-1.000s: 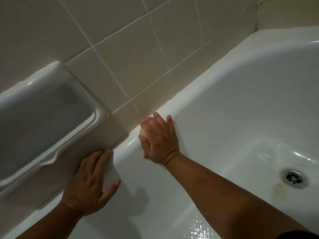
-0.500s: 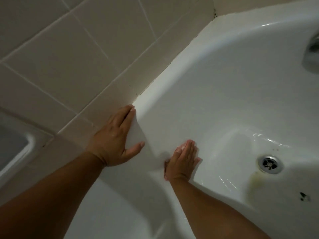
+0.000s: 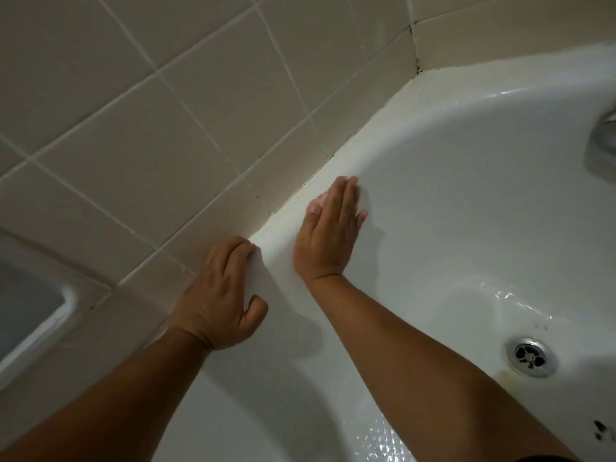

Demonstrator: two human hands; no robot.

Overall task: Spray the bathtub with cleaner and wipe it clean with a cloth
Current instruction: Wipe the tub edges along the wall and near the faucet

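Note:
The white bathtub point(image 3: 466, 211) fills the right and lower part of the head view, and its inner wall is wet and glossy. My right hand point(image 3: 328, 235) lies flat against the inner wall just under the rim, fingers together and pointing up. A small pale pink cloth point(image 3: 316, 204) peeks out under its fingers; most of it is hidden by the hand. My left hand point(image 3: 220, 295) grips the tub rim beside the tiles, fingers curled over the edge and thumb on the inner wall. No spray bottle is in view.
Beige wall tiles point(image 3: 166, 128) meet the rim along a dark grout line. A recessed soap dish point(image 3: 30, 311) sits at the left edge. The metal drain point(image 3: 530, 356) has a yellowish stain point(image 3: 503, 375) beside it. A chrome tap point(image 3: 603, 141) shows at the right edge.
My right hand slid from low on the tub wall up to just under the rim. My left hand stayed on the rim and curled its fingers tighter.

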